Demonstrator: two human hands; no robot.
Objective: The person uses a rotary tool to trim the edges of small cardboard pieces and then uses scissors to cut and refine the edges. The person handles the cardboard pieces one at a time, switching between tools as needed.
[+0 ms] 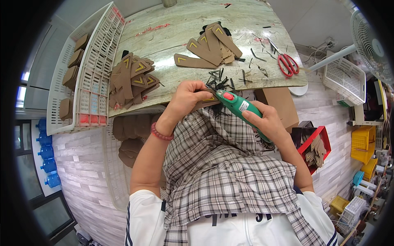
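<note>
Our rounded plastic handheld tool (244,110) is green with a red button (227,96); our flat brown strap piece (208,103) bears a yellow mark, and the flat brown fanned-out pieces (201,51) show yellow chevrons. We see thin black scraps (221,79), red-handled metal scissors (288,66) and a pale greenish, red-smeared wood-grain table (174,39). We wear a white, black and brown plaid cloth apron (230,180).

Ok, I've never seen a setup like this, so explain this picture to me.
There is no robot here, just a person's bare left hand and right hand. One fisheye camera on the person's head looks down, so straight edges bend. The right hand grips a green handheld power tool, probably an electric cutter; the left pinches a brown strip marked in yellow. On the worktable lie a left heap and a fanned pile of similar strips, black scraps and red-handled scissors.
</note>
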